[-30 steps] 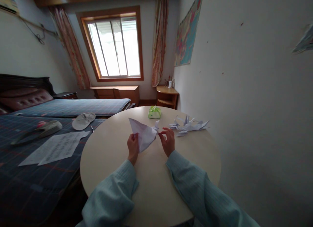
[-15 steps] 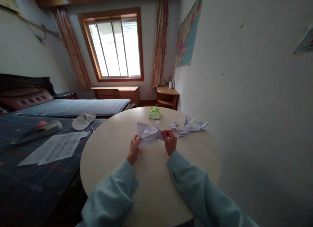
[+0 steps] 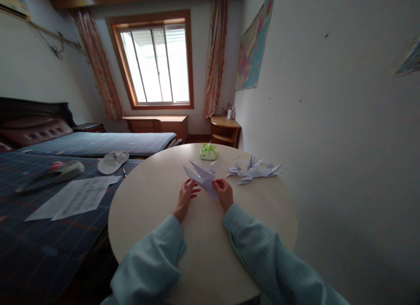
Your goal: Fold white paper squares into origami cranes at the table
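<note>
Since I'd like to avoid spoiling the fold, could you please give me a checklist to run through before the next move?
1. Right hand grips the folded paper: ok, it pinches the right side.
2. Left hand grips it too: cannot tell; some fingers are spread at its left side, contact unclear.
3. Other paper pieces kept apart from it: ok, they lie on the table, to the right.
4. Green-and-white packet out of the hands' way: ok, it sits near the table's far edge.
5. Creases sharp: cannot tell, too small to judge.
</note>
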### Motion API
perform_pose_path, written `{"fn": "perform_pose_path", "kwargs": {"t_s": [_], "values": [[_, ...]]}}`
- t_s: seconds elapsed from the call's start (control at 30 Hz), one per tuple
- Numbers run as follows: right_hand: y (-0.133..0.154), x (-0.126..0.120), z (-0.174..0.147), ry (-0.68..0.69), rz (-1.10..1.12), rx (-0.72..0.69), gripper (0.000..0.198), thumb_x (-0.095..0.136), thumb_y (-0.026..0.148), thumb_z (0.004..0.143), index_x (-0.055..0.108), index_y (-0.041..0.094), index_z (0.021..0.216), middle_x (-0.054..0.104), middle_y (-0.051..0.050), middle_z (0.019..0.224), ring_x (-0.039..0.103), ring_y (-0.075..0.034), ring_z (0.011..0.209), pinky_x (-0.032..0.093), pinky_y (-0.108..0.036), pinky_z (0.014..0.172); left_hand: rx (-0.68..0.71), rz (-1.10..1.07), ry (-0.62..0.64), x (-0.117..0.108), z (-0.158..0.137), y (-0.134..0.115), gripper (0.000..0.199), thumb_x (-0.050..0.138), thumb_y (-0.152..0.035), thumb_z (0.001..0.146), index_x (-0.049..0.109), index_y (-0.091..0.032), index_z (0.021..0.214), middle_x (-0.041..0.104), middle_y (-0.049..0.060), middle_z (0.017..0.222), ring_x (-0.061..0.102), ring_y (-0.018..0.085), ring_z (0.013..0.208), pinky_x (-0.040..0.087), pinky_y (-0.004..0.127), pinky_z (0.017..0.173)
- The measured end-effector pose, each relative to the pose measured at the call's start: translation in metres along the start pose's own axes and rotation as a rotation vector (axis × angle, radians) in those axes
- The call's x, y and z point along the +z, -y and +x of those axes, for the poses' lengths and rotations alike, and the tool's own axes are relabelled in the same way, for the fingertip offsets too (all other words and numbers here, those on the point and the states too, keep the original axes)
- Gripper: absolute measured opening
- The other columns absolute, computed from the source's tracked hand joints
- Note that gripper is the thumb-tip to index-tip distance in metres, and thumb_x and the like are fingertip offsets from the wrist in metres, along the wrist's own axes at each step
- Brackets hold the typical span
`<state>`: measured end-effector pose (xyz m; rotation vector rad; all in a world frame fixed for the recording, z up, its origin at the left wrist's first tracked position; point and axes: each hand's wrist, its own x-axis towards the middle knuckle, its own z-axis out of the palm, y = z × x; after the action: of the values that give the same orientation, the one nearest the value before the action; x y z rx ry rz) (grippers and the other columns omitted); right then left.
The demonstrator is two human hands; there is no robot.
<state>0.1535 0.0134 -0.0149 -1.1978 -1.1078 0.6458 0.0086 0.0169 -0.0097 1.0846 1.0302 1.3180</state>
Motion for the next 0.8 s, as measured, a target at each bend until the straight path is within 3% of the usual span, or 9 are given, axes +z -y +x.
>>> {"fn": "perform_pose_path", "kwargs": {"t_s": [0.23, 0.53, 0.8], "values": [[-0.002, 0.004, -0.004, 0.155, 0.03, -0.052, 0.02, 0.056, 0.039, 0.063, 0.057, 0.018, 0.066, 0.062, -0.001, 0.065, 0.057, -0.015, 0.063, 0.045, -0.026, 0.062, -0.004, 0.076, 0.042, 0.001, 0.005, 0.008, 0.034, 0.06, -0.037, 0.062, 0.05, -0.014, 0.085, 0.063, 0.008, 0.081, 0.062, 0.015, 0.061, 0.04, 0.021, 0.051], [-0.005, 0.002, -0.001, 0.0, -0.023, -0.101, 0.015, 0.053, 0.034, 0.064, 0.05, 0.02, 0.067, 0.059, 0.0, 0.062, 0.055, -0.014, 0.06, 0.044, -0.025, 0.058, 0.049, 0.092, 0.077, 0.002, 0.003, 0.011, 0.021, 0.058, -0.027, 0.058, 0.058, -0.013, 0.074, 0.063, 0.005, 0.069, 0.058, 0.013, 0.054, 0.039, 0.022, 0.05], [0.002, -0.001, -0.003, 0.016, -0.184, -0.136, 0.014, 0.045, 0.03, 0.069, 0.055, 0.019, 0.072, 0.062, -0.004, 0.073, 0.056, -0.016, 0.069, 0.044, -0.027, 0.064, 0.179, 0.077, 0.142, 0.003, 0.0, 0.006, 0.021, 0.064, -0.028, 0.058, 0.058, -0.014, 0.072, 0.061, 0.002, 0.067, 0.057, 0.012, 0.06, 0.042, 0.023, 0.055]]}}
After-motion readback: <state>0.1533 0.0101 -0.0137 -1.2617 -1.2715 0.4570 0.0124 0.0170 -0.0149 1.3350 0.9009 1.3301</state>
